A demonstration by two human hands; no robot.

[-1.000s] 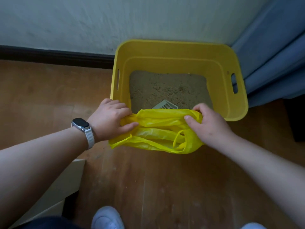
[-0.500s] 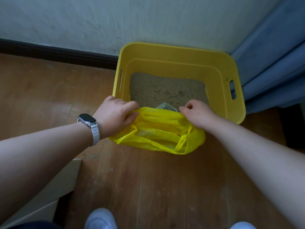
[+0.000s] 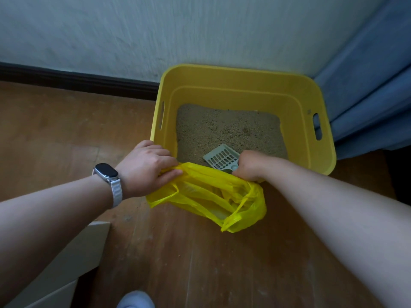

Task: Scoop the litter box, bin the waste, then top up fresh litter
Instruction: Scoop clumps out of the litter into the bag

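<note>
Left grip: left hand [image 3: 146,167] is closed on the upper edge of the yellow plastic bag [image 3: 206,194], thumb below and fingers curled over the bunched film, just outside the near left corner of the litter box [image 3: 233,73]
Right grip: right hand [image 3: 249,166] reaches over the box's near wall with its fingers curled down around the handle end of the scoop [image 3: 221,156]; the handle itself is hidden under the hand
Bag: hangs and crumples against the outside of the box's near wall, its mouth partly open towards the camera, its lower part resting on the floor [image 3: 200,263]; one loop handle trails at the lower right; its upper edge runs from the left hand across to beneath the right wrist
Scoop: grey-green, slotted, lying on the litter [image 3: 226,127] near the front of the box, blade pointing away from the person and slightly left
Litter box: yellow tub with a cut-out grip in each side wall, standing on the floor with its far side close to the wall [image 3: 200,30] and its right side next to a blue curtain [image 3: 367,85]
Litter: sandy, granular, covering the bottom of the box, with a few small clumps near the middle
Wrist: a watch [image 3: 106,171] with a dark face and pale strap sits on the left wrist
Floor: wooden boards, scattered with pale grains near the bag
Edges: a dark skirting board [image 3: 77,78] runs along the foot of the wall; a white piece of furniture [image 3: 66,263] sits at the lower left; the toe of a pale shoe [image 3: 135,300] shows at the bottom
</note>
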